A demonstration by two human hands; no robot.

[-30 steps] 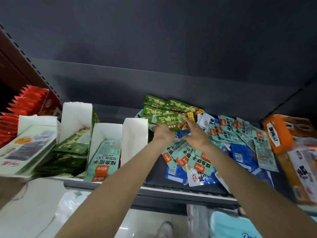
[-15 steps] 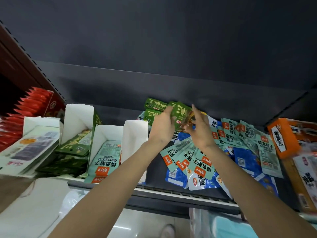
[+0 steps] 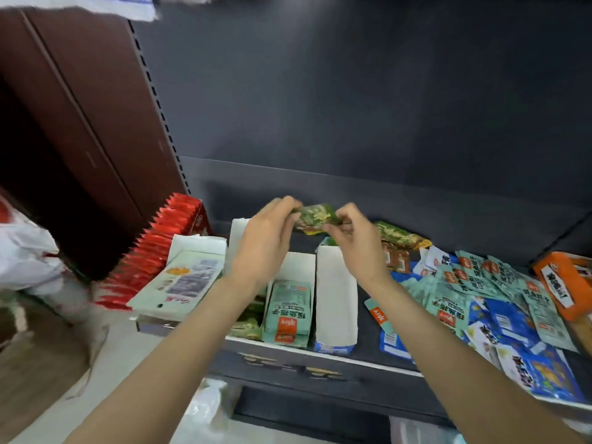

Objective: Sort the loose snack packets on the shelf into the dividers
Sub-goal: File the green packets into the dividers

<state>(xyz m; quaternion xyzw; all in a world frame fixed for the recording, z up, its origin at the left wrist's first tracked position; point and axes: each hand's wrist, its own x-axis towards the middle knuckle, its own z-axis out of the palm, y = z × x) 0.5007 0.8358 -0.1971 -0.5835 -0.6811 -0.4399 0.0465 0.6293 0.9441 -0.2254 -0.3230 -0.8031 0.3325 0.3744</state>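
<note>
we see both hands raised together above the shelf, sharing one small stack of green packets (image 3: pixel 315 217): the left hand (image 3: pixel 266 241) pinches its left end between thumb and curled fingertips, and the right hand (image 3: pixel 360 243) pinches the right end the same way, fingers bent in tight, knuckles toward us. the stack hangs in the air between the two grips, roughly level, its glossy green foil printed with pale lettering and a strip of orange-yellow along the lower edge; motion blur keeps us from counting the packets in it. both forearms rise from the bottom of the view and converge, wrists slightly cocked back. directly below the grip stand the white card dividers (image 3: pixel 336 302), open-topped troughs with flat matte walls; the one under the left wrist holds a neat row of pale teal packets (image 3: pixel 290 310) with an orange label, and just left of that, mostly hidden by the left arm, we see more green packets (image 3: pixel 248 325) stacked in a slot. to the right of the grip and lower, a loose heap (image 3: pixel 474 293) of teal, blue and white packets lies overlapping on the dark shelf (image 3: pixel 368 350), with another green packet (image 3: pixel 400 235) lying just beyond the right hand. an orange box (image 3: pixel 563 283) sits far to the right. left of the grip, a row of red sachets (image 3: pixel 153 248) with saw-tooth edges fills a box, beside a flat pale pack (image 3: pixel 182 280).
</note>
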